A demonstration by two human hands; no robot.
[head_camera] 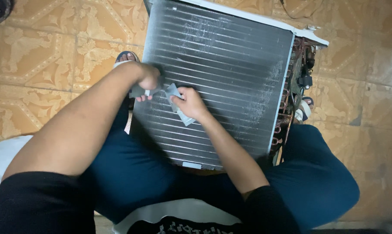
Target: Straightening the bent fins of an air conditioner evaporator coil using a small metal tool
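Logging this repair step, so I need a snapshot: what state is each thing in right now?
Coil unit: casing off, fins bare, propped between the knees, dusty patches.
Copper tubing: exposed at the unit's right end.
Cloth: crumpled, stretched between both hands against the fins.
Left hand: closed on the cloth.
Right hand: closed on the cloth.

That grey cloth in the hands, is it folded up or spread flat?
Crumpled, not spread flat: the grey cloth bunches between the left hand and right hand, against the metal fins.
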